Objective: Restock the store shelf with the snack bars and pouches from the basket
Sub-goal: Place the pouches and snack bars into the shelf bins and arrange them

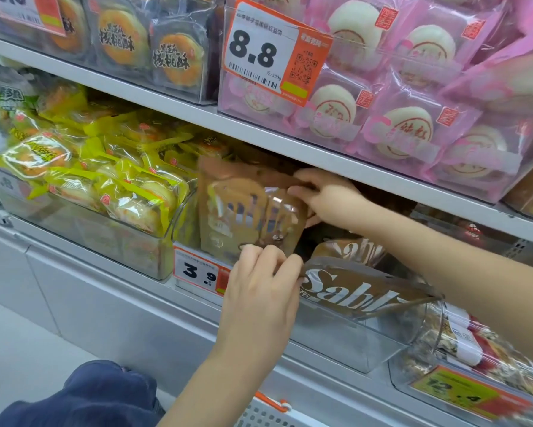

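A brown snack pouch (246, 211) stands upright at the front of the middle shelf, above a clear bin (345, 337). My left hand (262, 288) pinches its bottom edge. My right hand (324, 195) grips its upper right edge, reaching in under the shelf above. Two more brown pouches lettered "Sabl" (357, 288) lie tilted in the bin just right of it. A corner of the white perforated basket (265, 416) with an orange clip shows at the bottom.
Yellow-wrapped cakes (105, 180) fill the bin to the left. Pink bun packs (413, 118) and walnut cookies (120, 38) sit on the shelf above. Price tags read 3.9 (200, 272) and 8.8 (259, 53). My knee in dark trousers (89, 396) is low left.
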`<move>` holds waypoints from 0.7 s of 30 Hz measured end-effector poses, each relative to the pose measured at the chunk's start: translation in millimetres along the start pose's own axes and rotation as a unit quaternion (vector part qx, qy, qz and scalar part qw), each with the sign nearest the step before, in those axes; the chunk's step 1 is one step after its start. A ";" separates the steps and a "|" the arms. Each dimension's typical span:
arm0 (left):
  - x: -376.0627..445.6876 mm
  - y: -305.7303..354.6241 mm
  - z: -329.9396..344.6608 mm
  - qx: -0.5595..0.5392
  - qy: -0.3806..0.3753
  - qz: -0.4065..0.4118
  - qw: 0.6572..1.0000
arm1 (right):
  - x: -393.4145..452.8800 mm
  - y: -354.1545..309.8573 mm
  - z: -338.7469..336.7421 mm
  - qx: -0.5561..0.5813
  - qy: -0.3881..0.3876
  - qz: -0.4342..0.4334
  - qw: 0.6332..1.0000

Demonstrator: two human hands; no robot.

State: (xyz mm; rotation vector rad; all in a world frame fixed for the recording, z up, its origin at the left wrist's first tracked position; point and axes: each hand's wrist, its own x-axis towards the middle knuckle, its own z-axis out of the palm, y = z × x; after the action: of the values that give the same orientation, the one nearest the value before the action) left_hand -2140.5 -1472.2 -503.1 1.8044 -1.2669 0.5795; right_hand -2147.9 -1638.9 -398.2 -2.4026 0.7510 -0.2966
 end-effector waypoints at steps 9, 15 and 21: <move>3.3 2.2 0.9 0.011 -0.019 -0.007 1.000 | -1.8 8.5 -1.8 0.027 -0.050 0.062 0.996; 4.5 -0.5 1.1 -0.037 -0.101 -0.063 0.992 | -35.9 9.7 -40.7 -0.030 -0.078 0.073 0.994; 23.8 4.7 1.8 -0.184 -0.146 -0.122 0.964 | -96.2 45.8 -61.7 -0.278 -0.047 0.148 0.948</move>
State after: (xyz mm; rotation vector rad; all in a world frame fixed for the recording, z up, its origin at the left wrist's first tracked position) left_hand -2135.9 -1487.1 -484.4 1.7284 -1.2214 -0.0630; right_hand -2269.6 -1643.1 -379.9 -2.7328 1.2663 0.1810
